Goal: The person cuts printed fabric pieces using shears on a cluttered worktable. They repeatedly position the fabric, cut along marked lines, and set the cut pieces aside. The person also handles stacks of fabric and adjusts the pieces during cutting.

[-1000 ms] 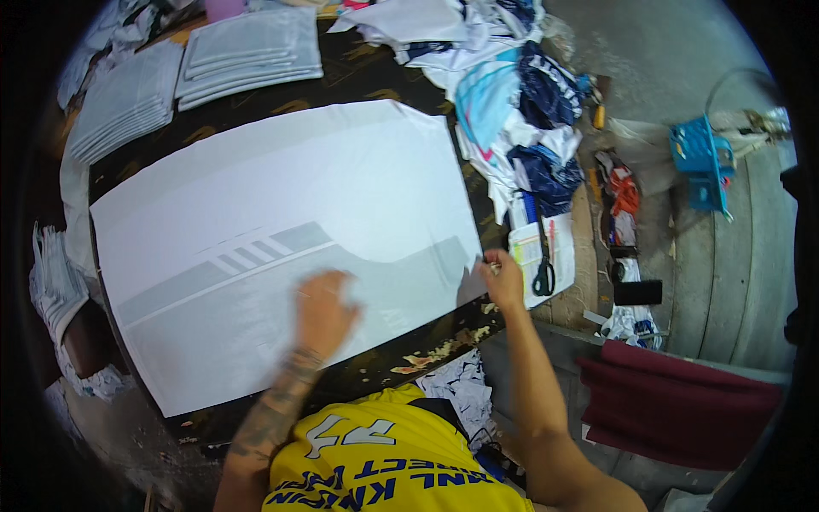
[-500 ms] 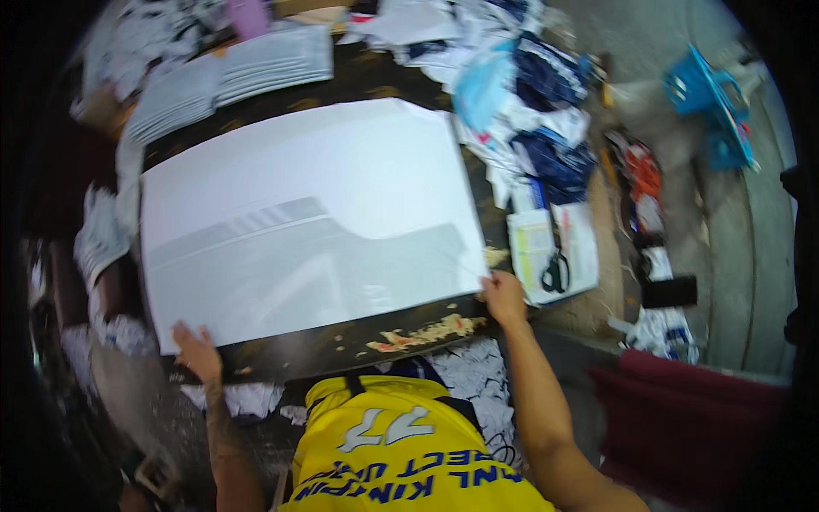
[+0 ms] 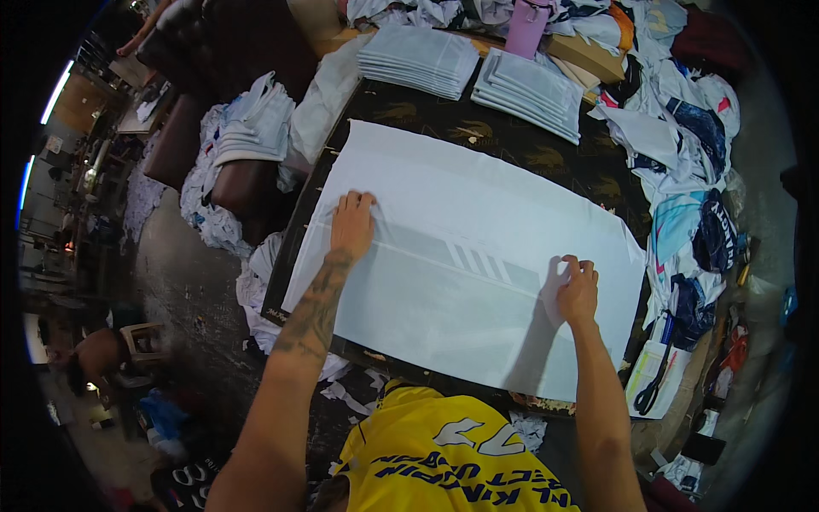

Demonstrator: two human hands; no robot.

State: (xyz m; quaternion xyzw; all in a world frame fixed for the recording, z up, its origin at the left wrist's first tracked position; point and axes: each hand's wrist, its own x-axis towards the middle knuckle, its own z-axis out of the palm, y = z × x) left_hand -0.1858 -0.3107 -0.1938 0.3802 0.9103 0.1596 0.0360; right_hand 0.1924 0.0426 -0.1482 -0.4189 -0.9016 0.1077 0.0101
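A large white paper sheet [image 3: 478,316] with a pale grey printed shape and slanted stripes lies across the dark, logo-patterned table [image 3: 401,115]. My left hand [image 3: 352,219] rests on the sheet's left part, fingers lightly bent and spread, with creases beside the fingertips. Over the right part, my right hand [image 3: 577,286] has curled fingers held apart, nothing visible in them, and casts a long shadow down the paper. Two stacks of grey folded pieces [image 3: 418,60] [image 3: 525,94] sit along the far edge. Black-handled scissors [image 3: 648,392] lie on papers at the near right.
Fabric piles [image 3: 682,136] line the table's right side. A pink bottle [image 3: 525,30] and cardboard box [image 3: 580,60] stand behind. Left are a dark leather chair [image 3: 230,43] and more cloth [image 3: 217,205]. Another person [image 3: 102,358] is at lower left by a stool [image 3: 145,341].
The view has swung left. My left hand has moved up from the sheet's lower left edge. My right hand has released the lower right corner and moved inward over the sheet.
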